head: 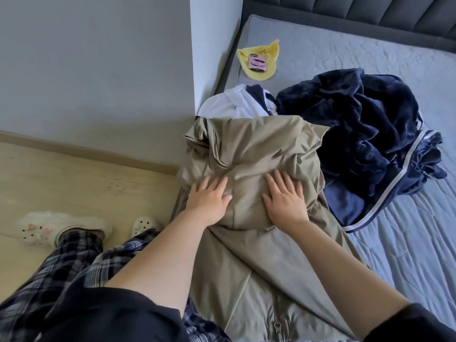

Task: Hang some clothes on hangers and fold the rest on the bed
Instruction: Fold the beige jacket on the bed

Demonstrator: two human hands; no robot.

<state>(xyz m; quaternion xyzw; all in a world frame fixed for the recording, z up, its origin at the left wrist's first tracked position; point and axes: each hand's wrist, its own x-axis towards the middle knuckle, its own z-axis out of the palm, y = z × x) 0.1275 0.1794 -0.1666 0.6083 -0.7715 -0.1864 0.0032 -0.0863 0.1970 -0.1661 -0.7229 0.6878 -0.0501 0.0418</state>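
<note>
A khaki zip jacket [251, 154] lies on the near left corner of the bed [345, 53], its upper part folded over toward me and its zipper running down to my waist. My left hand [209, 197] presses flat on the folded part with straight fingers. My right hand [286, 197] lies flat beside it on the same fold. A crumpled navy fleece garment with white piping [365, 134] sits just right of the jacket. A white and navy garment [237, 102] pokes out behind the jacket.
A yellow cloth with a pink tag [259, 60] lies further up the grey mattress. A grey wall corner [212, 58] meets the bed on the left. A padded headboard [370, 16] runs along the far side. My feet in white clogs [61, 228] stand on the wooden floor.
</note>
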